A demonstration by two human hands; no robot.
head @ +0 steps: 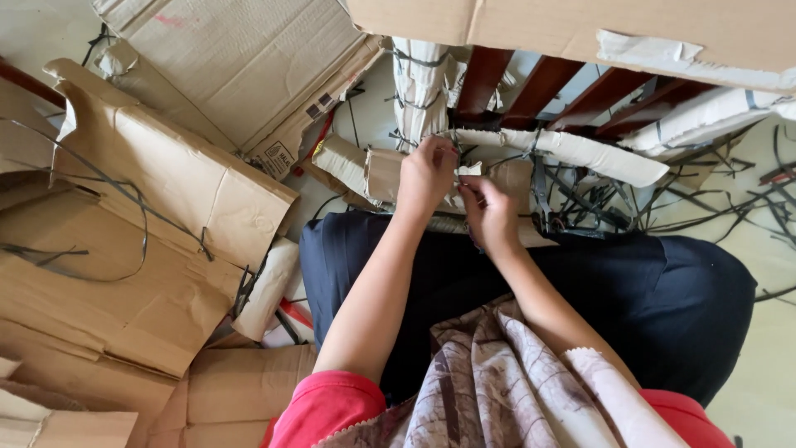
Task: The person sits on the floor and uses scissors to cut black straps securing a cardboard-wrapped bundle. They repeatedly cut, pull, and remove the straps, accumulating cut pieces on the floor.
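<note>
We see flattened cardboard (141, 241) spread over the floor (767, 390) on the left, the biggest sheets creased and torn, with a thin black strap (124, 199) curling across one of them. Another cardboard box (580, 29) runs along the top edge. Our lap, in dark trousers (597, 290), fills the middle, and a patterned cloth (497, 382) hangs over it nearest the camera. Beyond our knees lies a wooden frame (547, 87) with reddish-brown slats, its rails wrapped in white and brown paper padding (572, 153) bound with black straps. A tangle of cut straps (597, 207) sits just right of our hands, touching the padded rail, and more loose strands trail over the floor to the right. A smaller padded roll (269, 286) lies beside our left thigh. Both hands meet at the padded rail directly in front of our knees. Our left hand (427, 176) is curled narrow, its fingertips pinched together on the wrapping at the top of the rail. Our right hand (489, 217) is likewise closed to a pinch, thumb and forefinger gripping a small scrap of white paper (470, 170) on the same wrapping, just beside the left fingertips and nearly touching them.
</note>
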